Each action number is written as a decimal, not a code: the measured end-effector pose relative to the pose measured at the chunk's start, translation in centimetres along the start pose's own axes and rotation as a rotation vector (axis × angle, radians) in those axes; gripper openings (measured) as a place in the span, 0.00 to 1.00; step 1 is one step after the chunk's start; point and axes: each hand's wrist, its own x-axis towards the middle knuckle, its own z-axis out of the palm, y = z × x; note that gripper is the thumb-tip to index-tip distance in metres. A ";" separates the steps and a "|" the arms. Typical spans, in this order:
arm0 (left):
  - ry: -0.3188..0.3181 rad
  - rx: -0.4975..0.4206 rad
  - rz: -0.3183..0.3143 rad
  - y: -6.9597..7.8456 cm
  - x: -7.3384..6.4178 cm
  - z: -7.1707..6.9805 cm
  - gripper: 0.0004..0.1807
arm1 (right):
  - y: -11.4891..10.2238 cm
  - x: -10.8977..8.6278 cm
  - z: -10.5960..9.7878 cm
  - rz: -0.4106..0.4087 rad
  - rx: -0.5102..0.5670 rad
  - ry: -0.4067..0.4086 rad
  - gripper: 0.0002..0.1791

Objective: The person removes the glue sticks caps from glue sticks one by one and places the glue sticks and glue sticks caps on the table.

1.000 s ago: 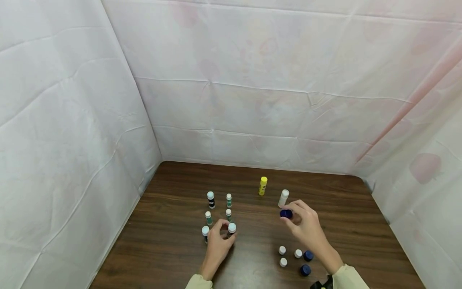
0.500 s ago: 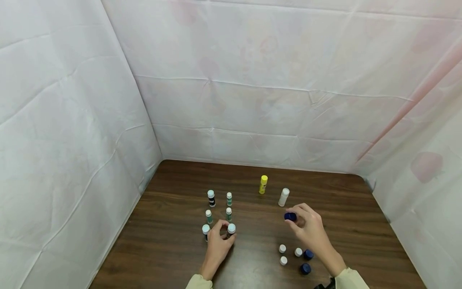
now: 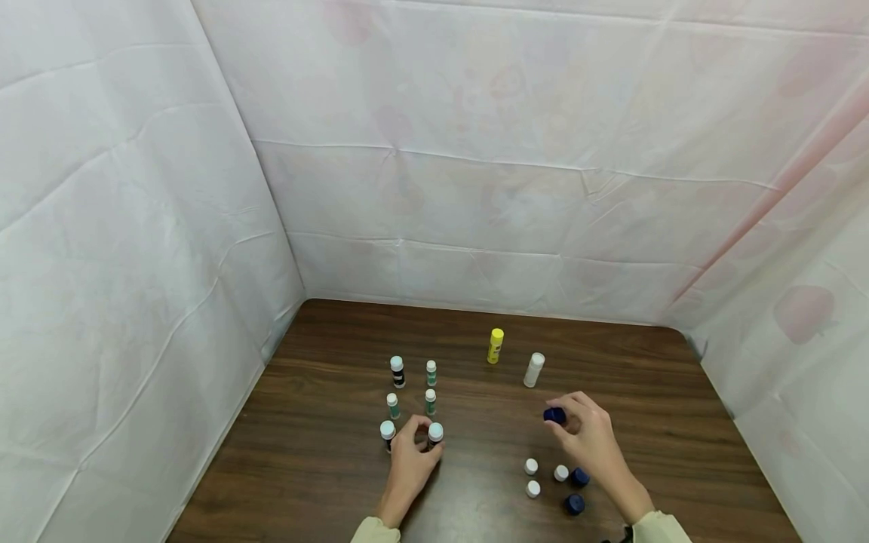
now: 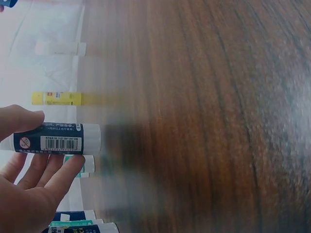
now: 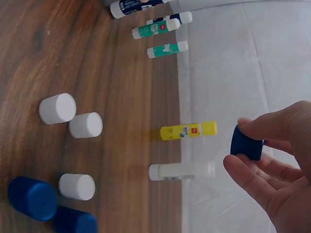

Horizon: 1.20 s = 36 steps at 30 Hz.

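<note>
My left hand (image 3: pixel 410 458) grips a dark blue-labelled glue stick (image 4: pixel 58 138) with white ends, thumb on one side and fingers on the other. It stands on the table, and its barcode faces the left wrist camera. My right hand (image 3: pixel 594 437) pinches a dark blue cap (image 5: pixel 247 143) between thumb and fingers, above the table. Around the left hand stand green-labelled glue sticks (image 3: pixel 431 402) and other dark blue-labelled ones (image 3: pixel 397 372). Below the right hand lie white caps (image 5: pixel 58 108) and blue caps (image 5: pixel 32 198).
A yellow glue stick (image 3: pixel 495 347) and a white glue stick (image 3: pixel 534 370) stand upright further back on the brown wooden table (image 3: pixel 326 483). White cloth (image 3: pixel 434 196) hangs behind the table and along both sides.
My right hand has drawn back to the right and towards me with the blue cap, away from the white glue stick. The left hand has stayed almost still.
</note>
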 end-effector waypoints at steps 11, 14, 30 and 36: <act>-0.004 0.010 -0.026 -0.2 0.1 -0.1 0.18 | 1.9 -1.5 0.4 0.096 -0.059 -0.037 0.18; -0.005 0.016 -0.027 -0.2 0.1 -0.1 0.18 | 2.4 -1.9 0.5 0.113 -0.055 -0.048 0.17; -0.025 0.039 0.061 1.2 0.7 0.0 0.19 | 3.6 -2.8 0.9 0.170 -0.027 -0.064 0.16; -0.017 0.059 0.165 3.0 1.8 0.3 0.20 | 4.1 -3.1 1.1 0.205 -0.045 -0.083 0.17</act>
